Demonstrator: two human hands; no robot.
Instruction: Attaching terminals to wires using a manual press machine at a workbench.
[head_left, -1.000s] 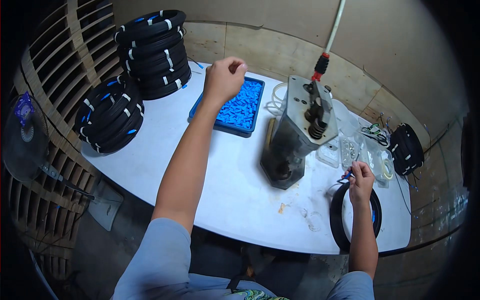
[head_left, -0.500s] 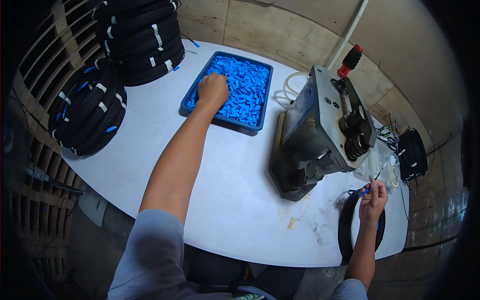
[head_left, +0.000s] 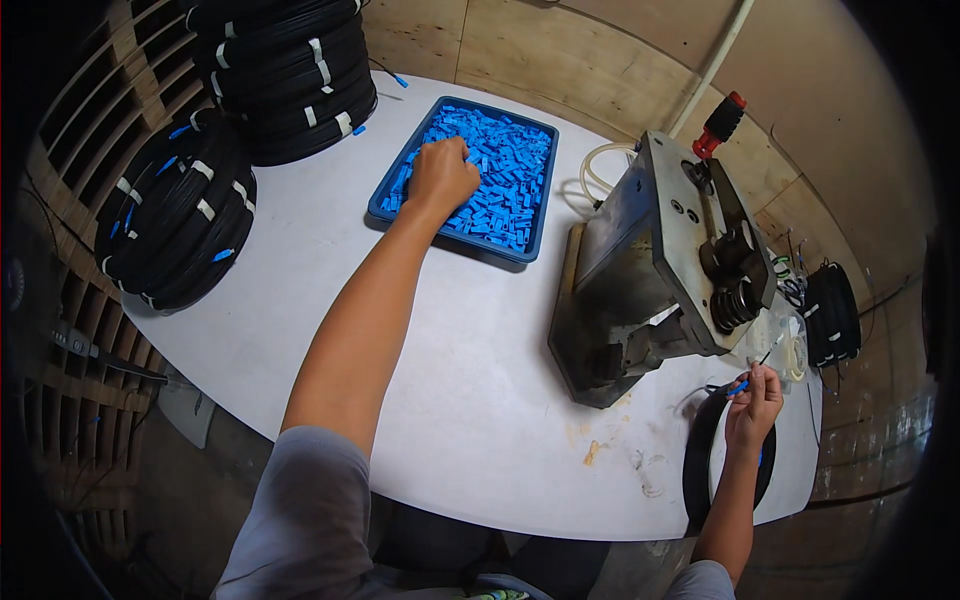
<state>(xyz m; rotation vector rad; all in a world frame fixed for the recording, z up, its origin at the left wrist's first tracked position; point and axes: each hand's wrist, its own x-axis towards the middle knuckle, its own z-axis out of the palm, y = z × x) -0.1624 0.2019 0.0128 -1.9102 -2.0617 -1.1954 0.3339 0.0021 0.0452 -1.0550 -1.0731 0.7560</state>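
Note:
Over the left part of a dark blue tray (head_left: 533,255) is my left hand (head_left: 443,177), closed with its fingertips curled down into a heap of small blue plastic pieces (head_left: 505,190). Whatever those fingertips hold is hidden under the hand. At the right, my right hand (head_left: 755,405) pinches a thin black cable with a blue connector (head_left: 739,388), and a thin dark tip sticks up past the fingers. Below that hand lies a black cable coil (head_left: 700,470) on the table.
A metal bench press (head_left: 640,270) stands between my hands, with a red-and-black screwdriver handle (head_left: 722,122) upright at its top. Taped black cable coils (head_left: 290,80) are stacked at the back left, with more coils (head_left: 180,220) before them. A clear plastic bag (head_left: 790,345) lies behind my right hand.
My left hand has shifted a little toward the middle of the tray, its fingers still down among the pieces. My right hand keeps its pinch on the cable. The whole view has moved slightly.

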